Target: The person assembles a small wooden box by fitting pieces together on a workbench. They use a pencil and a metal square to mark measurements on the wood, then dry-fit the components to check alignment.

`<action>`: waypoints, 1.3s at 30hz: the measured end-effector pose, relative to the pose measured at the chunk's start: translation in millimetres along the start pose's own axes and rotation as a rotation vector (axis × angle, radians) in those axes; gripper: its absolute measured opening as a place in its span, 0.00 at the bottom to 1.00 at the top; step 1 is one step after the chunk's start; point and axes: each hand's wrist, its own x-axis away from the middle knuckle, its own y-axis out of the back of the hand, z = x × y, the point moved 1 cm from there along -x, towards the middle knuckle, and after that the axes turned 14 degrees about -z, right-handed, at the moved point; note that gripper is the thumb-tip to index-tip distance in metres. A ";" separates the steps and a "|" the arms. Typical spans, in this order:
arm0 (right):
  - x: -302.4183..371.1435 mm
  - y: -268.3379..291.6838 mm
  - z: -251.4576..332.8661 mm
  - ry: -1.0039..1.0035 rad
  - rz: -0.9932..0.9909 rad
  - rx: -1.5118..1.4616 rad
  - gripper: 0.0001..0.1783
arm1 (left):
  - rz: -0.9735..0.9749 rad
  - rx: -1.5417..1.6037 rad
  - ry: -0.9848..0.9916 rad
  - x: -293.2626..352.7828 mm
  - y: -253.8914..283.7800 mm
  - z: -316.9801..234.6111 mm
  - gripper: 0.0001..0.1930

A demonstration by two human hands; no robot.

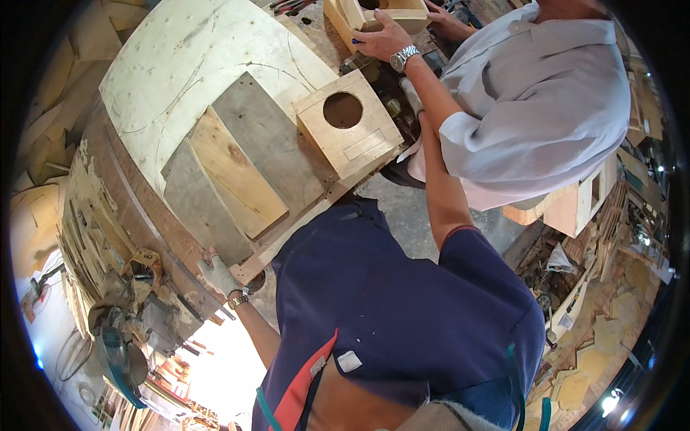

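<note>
My left hand (218, 276), in a pale glove with bare fingertips and a wristwatch, rests at the near left corner of the workbench (188, 251). Its visible fingers lie stretched on the surface, beside the end of a wooden strip (248, 269). My right arm reaches forward past a plywood box (349, 126) with a round hole. Of my right hand (411, 95) only a pale gloved part shows; a co-worker's forearm covers much of it and its fingers are hidden. Between my arms lie a light wooden board (233, 172) and a grey panel (269, 133).
A co-worker in a light shirt (532, 115) stands at the right, both hands on another wooden box (388, 20). A large pale sheet (208, 57) covers the far bench. A circular saw (118, 352) is at the lower left. Wood offcuts (596, 345) lie at the right.
</note>
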 end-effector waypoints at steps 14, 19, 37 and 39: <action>-1.5 -15.1 -58.8 0.271 -0.190 0.552 0.31 | -0.073 0.010 -0.069 31.2 16.6 -5.4 0.35; 52.0 61.0 -29.3 -1.276 0.066 -1.164 0.20 | 0.018 0.201 -0.159 34.2 -6.6 -29.7 0.32; 75.6 259.3 158.1 -1.747 -0.127 -1.217 0.57 | 0.540 0.153 -1.352 209.8 -168.9 -229.8 0.28; 86.7 256.3 154.3 -1.649 -0.170 -1.269 0.53 | 0.619 0.204 -1.293 206.3 -173.1 -228.0 0.27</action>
